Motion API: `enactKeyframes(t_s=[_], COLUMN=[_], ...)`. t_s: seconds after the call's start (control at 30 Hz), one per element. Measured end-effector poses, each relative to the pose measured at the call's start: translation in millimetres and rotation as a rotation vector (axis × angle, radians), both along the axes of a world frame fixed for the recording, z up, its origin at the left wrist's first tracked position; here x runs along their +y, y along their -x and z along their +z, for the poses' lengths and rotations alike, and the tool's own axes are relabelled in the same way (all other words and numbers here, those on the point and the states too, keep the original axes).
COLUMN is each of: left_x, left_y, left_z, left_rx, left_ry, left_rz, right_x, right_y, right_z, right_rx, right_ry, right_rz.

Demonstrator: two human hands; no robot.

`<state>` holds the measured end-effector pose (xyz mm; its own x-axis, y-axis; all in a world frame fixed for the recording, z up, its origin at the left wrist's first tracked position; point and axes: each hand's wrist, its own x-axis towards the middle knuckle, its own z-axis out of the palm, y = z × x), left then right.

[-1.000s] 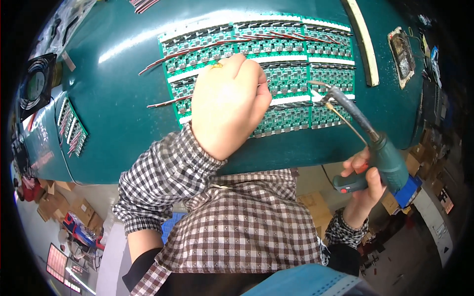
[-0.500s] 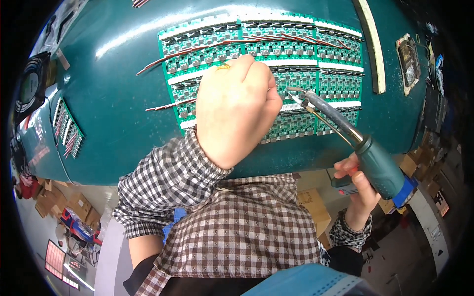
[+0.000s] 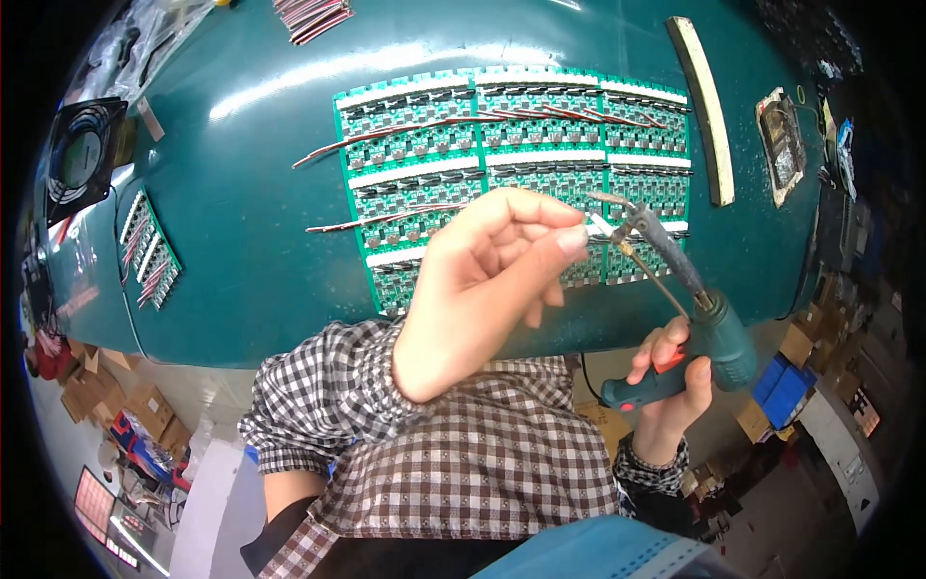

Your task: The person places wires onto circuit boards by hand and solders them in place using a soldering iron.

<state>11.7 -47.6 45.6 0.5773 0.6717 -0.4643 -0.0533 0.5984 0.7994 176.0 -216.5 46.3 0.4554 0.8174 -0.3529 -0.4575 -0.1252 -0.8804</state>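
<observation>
My right hand [image 3: 672,372] grips the dark green handle of a soldering gun [image 3: 728,352], fingers at its red trigger. The metal barrel points up and left, and a thin feed tube runs beneath it to the bent tip. My left hand [image 3: 482,275] is closed in a pinch, thumb against forefinger, right beside the gun's tip; whatever it pinches, if anything, is too small to make out. Behind both lie green circuit board panels [image 3: 415,154] joined in a grid, with white strips and rows of small parts. Red and black wires [image 3: 386,133] lie across them in two lines.
A bundle of wires [image 3: 313,17] rests at the far edge. At left are a small wired board [image 3: 149,249] and a black fan [image 3: 79,159]. A pale bar [image 3: 702,111] and a worn solder-stained tray [image 3: 781,145] lie at right on the green table [image 3: 241,280].
My left hand has turned from a fist over the boards to a pinch nearer me, by the tip. The soldering gun has tilted and shifted slightly toward me. The view has shifted too.
</observation>
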Motion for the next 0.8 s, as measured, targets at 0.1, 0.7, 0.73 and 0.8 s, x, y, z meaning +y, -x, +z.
enactKeyframes(t_s=[0.1,0.7,0.73,0.8], left_x=[-3.2,-4.6,-4.3,-1.5], left_y=[-4.6,-10.4,-10.3,-10.3], left_z=[-7.1,-11.9,-12.1,-12.5], left_rx=[-0.113,-0.130,-0.128,-0.124], left_ry=[0.149,0.423,0.425,0.428], left_rz=[0.062,0.099,0.099,0.100], right_x=[-4.8,-13.7,-13.4,-13.5], right_y=[0.5,1.9,2.2,2.4], right_z=[-4.6,-7.8,-7.6,-6.4], right_rx=[0.057,0.110,0.116,0.107], right_ry=[-0.034,0.013,0.016,0.030], right_rz=[-0.029,-0.066,-0.066,-0.075])
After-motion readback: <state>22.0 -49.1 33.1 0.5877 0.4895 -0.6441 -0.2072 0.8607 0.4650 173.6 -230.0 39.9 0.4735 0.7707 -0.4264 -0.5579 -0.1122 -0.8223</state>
